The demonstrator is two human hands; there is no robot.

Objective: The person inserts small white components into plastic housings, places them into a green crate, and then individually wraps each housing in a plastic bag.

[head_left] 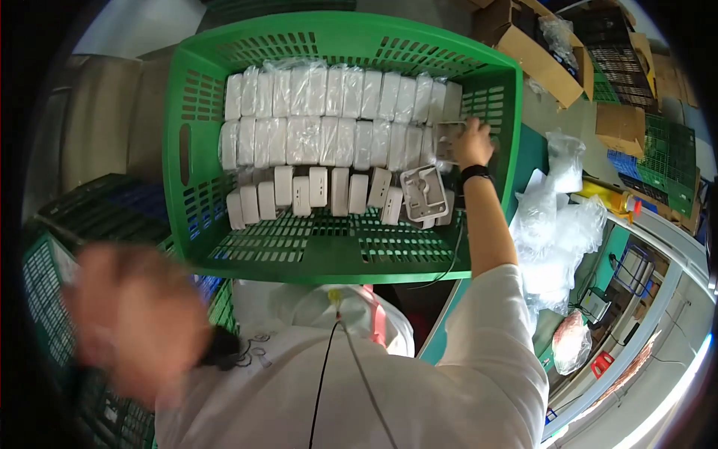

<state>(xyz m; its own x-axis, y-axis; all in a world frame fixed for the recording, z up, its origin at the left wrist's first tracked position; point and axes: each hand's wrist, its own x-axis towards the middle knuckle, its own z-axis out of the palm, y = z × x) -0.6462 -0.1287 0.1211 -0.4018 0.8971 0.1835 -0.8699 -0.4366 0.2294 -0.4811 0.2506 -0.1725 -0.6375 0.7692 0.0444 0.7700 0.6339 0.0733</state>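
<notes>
A green plastic crate [344, 269] holds rows of white plastic casings [303, 142], many of them in clear plastic bags. In front of these rows, several unwrapped casings [340, 192] stand on edge. At the crate's right end, my right hand [475, 142] has its fingers closed on the edge of an open casing shell [447, 142], partly hidden by the hand. Another open casing [425, 194] lies hollow side up just below it, on top of other pieces. My left hand [138, 322] is raised outside the crate at the lower left, smeared by motion, so its fingers cannot be read.
Clear plastic bags [557, 217] lie heaped right of the crate. Cardboard boxes [538, 52] and more crates [658, 161] stand at the upper right. Stacked crates [97, 213] are at the left. A dark cable [455, 258] hangs over the crate's front rim.
</notes>
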